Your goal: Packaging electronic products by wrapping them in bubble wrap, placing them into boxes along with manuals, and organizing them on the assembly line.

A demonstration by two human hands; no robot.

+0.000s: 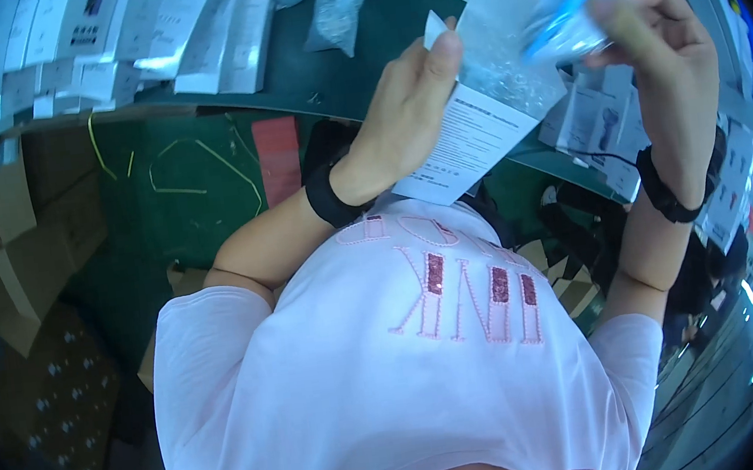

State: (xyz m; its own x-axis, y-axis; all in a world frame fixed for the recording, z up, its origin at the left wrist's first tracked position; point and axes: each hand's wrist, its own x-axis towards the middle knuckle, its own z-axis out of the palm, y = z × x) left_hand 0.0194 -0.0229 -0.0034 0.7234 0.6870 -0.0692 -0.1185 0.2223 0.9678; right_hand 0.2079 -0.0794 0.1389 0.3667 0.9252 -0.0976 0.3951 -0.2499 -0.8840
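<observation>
A white printed carton [468, 146] is tilted in front of my chest, its top flap raised. My left hand [412, 101] is closed around its left side, with the thumb by the opening. Clear bubble wrap [505, 62] shows inside the mouth of the box. Up at the right, my right hand [659, 26] pinches a clear plastic bag [570, 18] with something blue in it. That bag hangs over the open carton's right edge; its exact contents are blurred.
White cartons [104, 43] stand in rows on the dark table [295, 91] at the far left. Bubble-wrapped items [339, 7] lie beside them. More white boxes [600, 117] stand to the right. Brown cardboard boxes [30, 209] sit on the green floor, and another person's dark-clothed leg [584, 221] shows behind.
</observation>
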